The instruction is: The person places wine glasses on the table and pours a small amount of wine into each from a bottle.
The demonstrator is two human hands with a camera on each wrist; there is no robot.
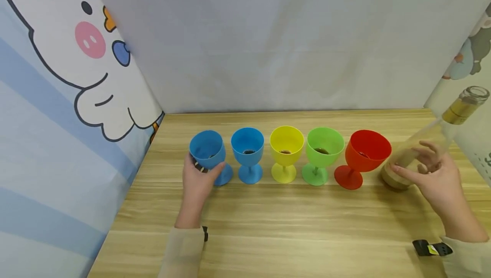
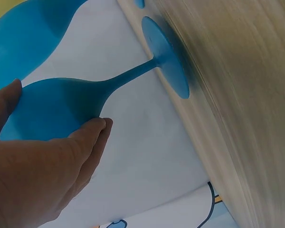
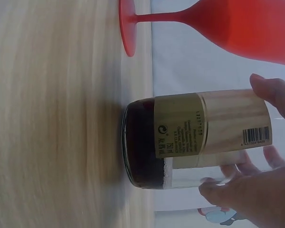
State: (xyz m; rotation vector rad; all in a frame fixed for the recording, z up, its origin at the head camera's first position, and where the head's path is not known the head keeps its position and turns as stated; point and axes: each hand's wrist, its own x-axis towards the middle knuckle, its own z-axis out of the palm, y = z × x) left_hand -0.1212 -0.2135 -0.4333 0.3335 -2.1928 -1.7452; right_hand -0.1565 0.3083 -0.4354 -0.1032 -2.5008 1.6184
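Note:
My left hand is curled around the bowl of the leftmost blue goblet, thumb on one side and fingers on the other; its round foot rests on the table. In the left wrist view the goblet's stem shows below the fingers. At the right end of the row, my right hand holds a clear glass wine bottle around its body. Dark liquid sits at the bottle's bottom, and fingers show against the glass. The bottle's back label faces the right wrist camera.
Beside the held goblet stand a second blue goblet, a yellow one, a green one and a red one, dark liquid in their bowls. A pale cloth wall rises behind the wooden table.

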